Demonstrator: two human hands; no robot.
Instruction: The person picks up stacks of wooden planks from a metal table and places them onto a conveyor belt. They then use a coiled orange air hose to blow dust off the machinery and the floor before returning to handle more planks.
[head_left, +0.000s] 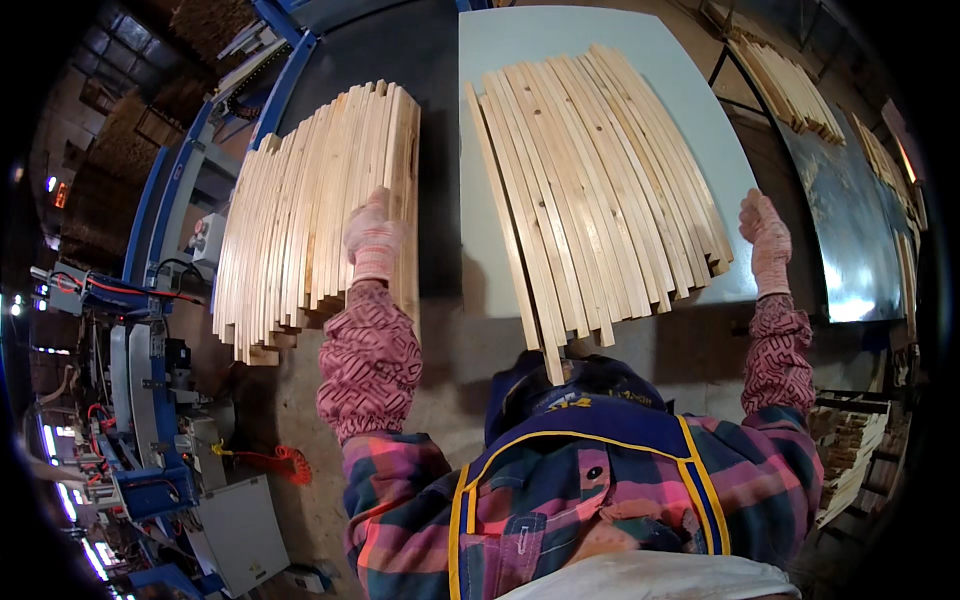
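Note:
My left hand (374, 238), in a pale knitted glove, lies on the left batch of wooden strips (300, 205), near its right side. Its fingers are closed on a strip there, with the fingertips partly hidden. A second batch of wooden strips (590, 180) rests in a fanned row on a pale board (690, 90). One strip at its left edge sticks out towards me past the others. My right hand (767, 243), gloved alike, hangs curled beside the board's right edge, apart from the strips. Nothing shows in its fingers.
Under the left batch is a dark surface (440, 150). Blue-framed machinery (170, 210) with hoses and cables stands on the left. At the right, a shiny metal table (850, 240) sits near more stacked strips (790, 90). An orange coiled hose (290, 465) lies low on the left.

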